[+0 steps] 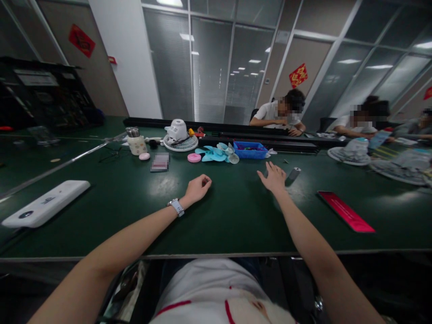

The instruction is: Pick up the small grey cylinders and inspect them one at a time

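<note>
My left hand rests on the dark green table with its fingers curled in and nothing visible in it; a watch is on that wrist. My right hand is stretched forward over the table, fingers spread, holding nothing. A small grey cylinder lies just to the right of it. Beyond the hands lie a light blue fan blade, a pink round cap and a blue tray.
A white fan grille with its motor housing and a cream cup stand at the back left. A white flat device lies at the left, a red flat strip at the right. Other people sit at the far right side.
</note>
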The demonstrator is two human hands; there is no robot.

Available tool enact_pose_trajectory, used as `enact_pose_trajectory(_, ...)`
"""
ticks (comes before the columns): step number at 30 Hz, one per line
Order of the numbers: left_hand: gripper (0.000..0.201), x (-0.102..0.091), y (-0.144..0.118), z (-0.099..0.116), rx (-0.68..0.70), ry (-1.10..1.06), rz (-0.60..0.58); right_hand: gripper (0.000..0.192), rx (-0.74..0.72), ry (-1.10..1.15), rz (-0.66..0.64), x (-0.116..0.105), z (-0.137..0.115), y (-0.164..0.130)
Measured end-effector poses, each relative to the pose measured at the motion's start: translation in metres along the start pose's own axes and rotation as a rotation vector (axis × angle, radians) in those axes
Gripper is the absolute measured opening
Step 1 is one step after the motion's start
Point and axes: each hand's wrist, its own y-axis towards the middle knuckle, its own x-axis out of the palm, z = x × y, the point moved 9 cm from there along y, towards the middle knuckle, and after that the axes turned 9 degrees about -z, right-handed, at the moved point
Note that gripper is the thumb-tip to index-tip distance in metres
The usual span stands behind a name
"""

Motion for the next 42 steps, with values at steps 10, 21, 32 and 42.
enact_pose_trajectory(10, 0.019, 0.0, -0.004, 0.011, 0.065, 0.057, -0.019, 0.066, 0.024, -0.029, 0.007, 0.0, 0.002, 0.001)
enact_pose_trajectory(21, 0.018, 0.0, -0.002, 0.01, 0.085, 0.056, -0.004, 0.066, 0.054, 0.038, -0.007, -0.001, 0.002, 0.0)
enact_pose_trajectory(32, 0.018, -0.001, -0.004, 0.013, 0.087, 0.054, -0.008, 0.067, 0.077, 0.082, -0.058, 0.002, 0.006, 0.0)
enact_pose_trajectory(42, 0.018, -0.001, -0.003, 0.011, 0.074, 0.059, -0.009, 0.065, 0.064, 0.142, -0.039, 0.002, 0.007, 0.0)
